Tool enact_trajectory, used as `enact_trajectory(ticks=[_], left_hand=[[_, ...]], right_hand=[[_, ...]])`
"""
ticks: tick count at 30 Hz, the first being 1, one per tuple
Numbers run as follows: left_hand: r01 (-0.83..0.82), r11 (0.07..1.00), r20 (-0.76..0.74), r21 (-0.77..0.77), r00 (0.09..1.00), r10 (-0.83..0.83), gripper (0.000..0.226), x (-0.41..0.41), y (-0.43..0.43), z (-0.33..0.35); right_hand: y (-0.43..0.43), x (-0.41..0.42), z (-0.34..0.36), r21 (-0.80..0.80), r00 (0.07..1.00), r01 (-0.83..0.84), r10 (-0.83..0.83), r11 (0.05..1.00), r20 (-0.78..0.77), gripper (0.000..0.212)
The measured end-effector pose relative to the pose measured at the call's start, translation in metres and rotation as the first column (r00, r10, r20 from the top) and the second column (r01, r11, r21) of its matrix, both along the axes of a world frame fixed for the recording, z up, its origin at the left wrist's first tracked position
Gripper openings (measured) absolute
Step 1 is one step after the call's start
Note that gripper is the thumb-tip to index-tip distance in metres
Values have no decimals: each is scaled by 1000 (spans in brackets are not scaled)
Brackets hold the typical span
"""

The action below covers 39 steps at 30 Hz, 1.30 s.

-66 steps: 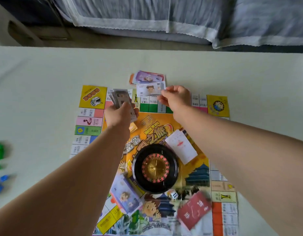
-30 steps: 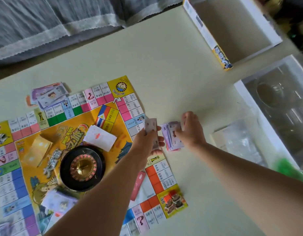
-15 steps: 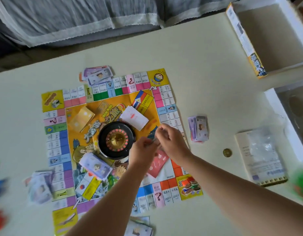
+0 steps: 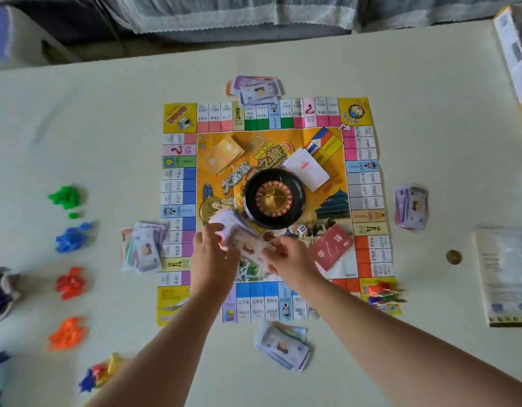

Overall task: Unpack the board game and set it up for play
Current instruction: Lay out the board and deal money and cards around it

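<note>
Pale table (image 4: 430,92) carries our board (image 4: 177,116) at its middle. We pinch the remaining banknotes (image 4: 248,242) between left hand (image 4: 214,257) and right hand (image 4: 289,257) over the board's near edge; square them before setting down.

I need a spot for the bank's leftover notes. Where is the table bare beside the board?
Bare table lies beyond the board, between it and the curtain, and at the far left above the green pieces. Crowded: money piles on every side, coloured pieces along the left, coin and booklet on the right.
</note>
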State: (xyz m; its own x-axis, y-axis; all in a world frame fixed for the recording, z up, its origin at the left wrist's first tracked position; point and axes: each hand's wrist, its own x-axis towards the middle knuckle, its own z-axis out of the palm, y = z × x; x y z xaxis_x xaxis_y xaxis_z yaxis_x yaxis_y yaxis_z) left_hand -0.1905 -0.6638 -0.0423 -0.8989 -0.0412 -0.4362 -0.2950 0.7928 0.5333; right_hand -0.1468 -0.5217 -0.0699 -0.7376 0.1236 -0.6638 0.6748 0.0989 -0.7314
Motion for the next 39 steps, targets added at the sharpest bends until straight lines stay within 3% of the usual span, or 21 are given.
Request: enact_trajectory(ticks=[5, 9, 12, 14, 17, 19, 22, 27, 31, 35, 39], left_hand=[[227, 967, -79, -119, 968, -237, 44, 4, -18, -3], [437, 878, 46, -195, 898, -437, 65, 1, -24, -16], [474, 845, 60, -246, 878, -475, 64, -2, -25, -24], [474, 838, 39, -270, 875, -483, 61, -1, -25, -26], [487, 816, 26, -312, 863, -505, 59, -1, -23, -28], [476, 823, 18, -311, 868, -496, 56, -3, -23, -28], [461, 839, 17, -288, 879, -477, 52, -5, -22, -29], [455, 860, 25, -232, 887, -462, 55, -8, -24, -32], [395, 917, 60, -56, 918, -392, 54, -3, -35, -24], [253, 967, 76, 38, 964, -256, 45, 29, -62, -4], [104, 994, 73, 39, 992, -107, 34, 74, -107, 1]], right_hand=[[-32, -23, -8, 23, 980, 172, -173, 985, 96, 11], [-44, -30, -19, 165, 979, 158, -176, 973, 102, 8], [-46, -25, -20, 352, 999, 15, -31, 936, 40, 14], [-45, -18, -16, 513, 992, -81, 118, 854, -41, 21], [-45, -11, -10, 647, 937, -85, 282, 758, -208, 33], [-44, -12, -10, 664, 870, -177, 430, 727, -239, 33], [-44, -13, -13, 681, 804, -333, 574, 652, -156, 38], [-47, -19, -17, 709, 784, -389, 615, 588, -79, 45], [-47, -26, -13, 695, 769, -435, 638, 573, -44, 52], [-50, -30, -1, 721, 771, -470, 635, 509, 54, 38], [-76, -18, 14, 716, 737, -470, 676, 516, -4, 25]])
